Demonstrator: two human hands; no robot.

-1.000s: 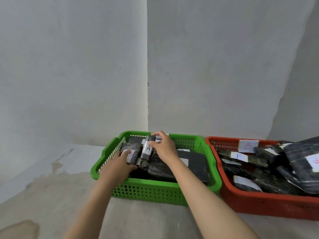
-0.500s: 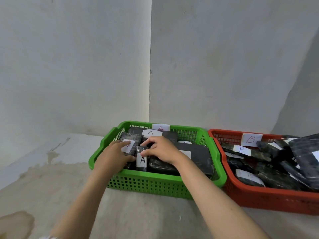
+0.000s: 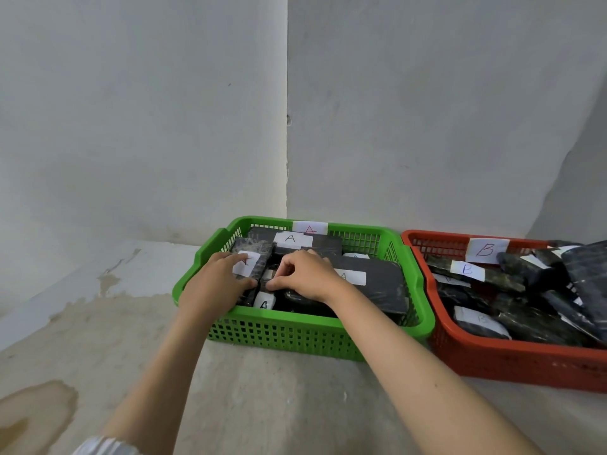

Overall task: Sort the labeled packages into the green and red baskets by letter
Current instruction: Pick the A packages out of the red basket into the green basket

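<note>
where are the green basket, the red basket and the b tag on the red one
green basket (image 3: pixel 295 315): head view, front rim.
red basket (image 3: pixel 512 362): head view, front wall.
B tag (image 3: pixel 486 250): head view, middle of the paper on the back wall.

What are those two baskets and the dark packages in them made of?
The green basket and red basket look like moulded plastic: uniform colour, gridded walls. The packages seem wrapped in dark, slightly glossy plastic film with white paper labels; their contents are hidden.

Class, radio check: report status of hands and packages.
Both hands in green basket. Left hand, right hand pinching a small A-labelled package. B packages in red basket. Nothing obstructing.
</note>
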